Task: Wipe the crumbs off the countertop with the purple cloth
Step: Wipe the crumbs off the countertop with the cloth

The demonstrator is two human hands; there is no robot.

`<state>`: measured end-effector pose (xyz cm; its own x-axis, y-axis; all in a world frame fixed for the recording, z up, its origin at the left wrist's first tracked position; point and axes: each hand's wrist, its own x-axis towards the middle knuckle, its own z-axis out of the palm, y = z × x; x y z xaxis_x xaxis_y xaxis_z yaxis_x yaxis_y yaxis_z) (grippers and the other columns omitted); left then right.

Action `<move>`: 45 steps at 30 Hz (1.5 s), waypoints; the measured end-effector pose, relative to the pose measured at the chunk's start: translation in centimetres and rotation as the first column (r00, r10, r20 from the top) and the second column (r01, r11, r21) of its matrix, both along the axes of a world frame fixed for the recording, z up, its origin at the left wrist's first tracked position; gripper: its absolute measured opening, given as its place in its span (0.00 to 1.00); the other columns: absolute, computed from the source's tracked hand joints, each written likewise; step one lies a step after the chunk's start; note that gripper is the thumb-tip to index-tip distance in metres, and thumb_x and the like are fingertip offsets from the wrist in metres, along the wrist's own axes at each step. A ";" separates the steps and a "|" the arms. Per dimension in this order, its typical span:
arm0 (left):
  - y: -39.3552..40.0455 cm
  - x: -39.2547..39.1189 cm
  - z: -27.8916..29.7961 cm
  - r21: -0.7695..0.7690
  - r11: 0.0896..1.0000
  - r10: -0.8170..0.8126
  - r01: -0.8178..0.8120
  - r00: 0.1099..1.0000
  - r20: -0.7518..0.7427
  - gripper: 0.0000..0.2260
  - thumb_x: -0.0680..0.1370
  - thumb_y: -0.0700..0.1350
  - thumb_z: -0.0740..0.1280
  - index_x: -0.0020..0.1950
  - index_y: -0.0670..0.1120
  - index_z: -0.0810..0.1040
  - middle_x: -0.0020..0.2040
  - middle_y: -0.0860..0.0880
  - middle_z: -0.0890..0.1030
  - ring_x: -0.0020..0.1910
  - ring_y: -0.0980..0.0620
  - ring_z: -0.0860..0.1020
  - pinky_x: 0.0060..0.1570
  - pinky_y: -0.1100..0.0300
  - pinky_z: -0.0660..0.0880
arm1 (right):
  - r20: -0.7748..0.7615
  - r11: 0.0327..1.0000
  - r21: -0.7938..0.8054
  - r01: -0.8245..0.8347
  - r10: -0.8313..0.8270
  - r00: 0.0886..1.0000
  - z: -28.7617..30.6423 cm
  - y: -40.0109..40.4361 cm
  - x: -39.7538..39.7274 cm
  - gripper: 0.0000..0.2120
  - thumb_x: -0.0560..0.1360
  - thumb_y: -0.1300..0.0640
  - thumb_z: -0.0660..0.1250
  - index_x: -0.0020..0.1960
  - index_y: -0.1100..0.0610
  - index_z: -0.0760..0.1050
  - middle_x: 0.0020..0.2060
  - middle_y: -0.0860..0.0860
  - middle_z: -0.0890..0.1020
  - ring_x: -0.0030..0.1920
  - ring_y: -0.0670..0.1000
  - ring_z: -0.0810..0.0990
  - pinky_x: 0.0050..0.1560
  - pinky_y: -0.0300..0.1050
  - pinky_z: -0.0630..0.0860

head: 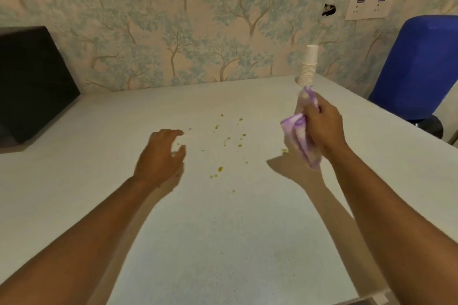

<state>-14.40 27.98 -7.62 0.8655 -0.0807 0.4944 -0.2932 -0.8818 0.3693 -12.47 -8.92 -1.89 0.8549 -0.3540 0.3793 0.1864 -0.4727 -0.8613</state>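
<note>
Warm, even indoor light; soft arm shadows fall toward ten o'clock on the countertop (223,230). Slight overall softness, wide-angle bending at the edges.

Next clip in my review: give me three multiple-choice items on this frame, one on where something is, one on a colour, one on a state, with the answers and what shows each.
1. Where do the crumbs lie on the countertop?
A. Between the two hands
B. Right against the black box
C. Under the stack of paper cups

2. What colour is the chair at the far right?
A. Red
B. Blue
C. Green

3. What is the state of the purple cloth?
A. Spread flat on the countertop
B. Draped over the chair
C. Bunched in the right hand, lifted off the surface

Answers:
1. A, the yellowish specks sit between the left hand and the right hand, well clear of the black box and the paper cups.
2. B, its backrest is plain blue.
3. C, the fingers are closed around it and its shadow falls on the countertop below.
</note>
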 end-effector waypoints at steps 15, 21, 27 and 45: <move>7.2 -2.1 -3.9 -0.151 0.950 0.233 -0.274 0.942 -0.243 0.20 0.79 0.50 0.64 0.68 0.42 0.74 0.65 0.40 0.78 0.67 0.41 0.73 0.67 0.43 0.70 | -0.361 0.877 -0.327 -0.353 0.229 0.904 -1.7 1.0 3.6 0.19 0.77 0.53 0.57 0.49 0.66 0.79 0.47 0.62 0.85 0.51 0.63 0.81 0.52 0.53 0.74; 7.0 -2.0 -4.3 0.006 0.945 0.322 -0.327 0.926 -0.199 0.19 0.80 0.49 0.63 0.67 0.40 0.75 0.65 0.39 0.78 0.70 0.37 0.68 0.70 0.45 0.64 | -0.552 0.803 -0.221 -0.553 0.364 0.750 -3.3 2.8 4.5 0.20 0.82 0.54 0.55 0.50 0.67 0.81 0.50 0.63 0.84 0.53 0.64 0.81 0.60 0.56 0.75; 7.3 -2.0 -4.8 0.021 0.952 0.302 -0.305 0.928 -0.220 0.20 0.81 0.48 0.60 0.69 0.39 0.73 0.69 0.39 0.74 0.73 0.38 0.66 0.73 0.46 0.60 | -0.467 0.664 -0.532 -0.525 0.287 0.836 -6.8 2.9 3.9 0.22 0.86 0.54 0.46 0.60 0.65 0.74 0.57 0.65 0.79 0.61 0.64 0.75 0.69 0.60 0.68; 9.4 -1.5 -5.8 0.229 0.955 0.270 -0.190 0.877 -0.397 0.28 0.82 0.58 0.46 0.80 0.48 0.54 0.81 0.48 0.51 0.80 0.46 0.47 0.77 0.49 0.45 | -0.549 0.295 -0.766 -0.571 0.162 0.820 -8.3 12.2 1.3 0.31 0.84 0.44 0.41 0.81 0.61 0.49 0.81 0.62 0.51 0.81 0.64 0.49 0.79 0.62 0.53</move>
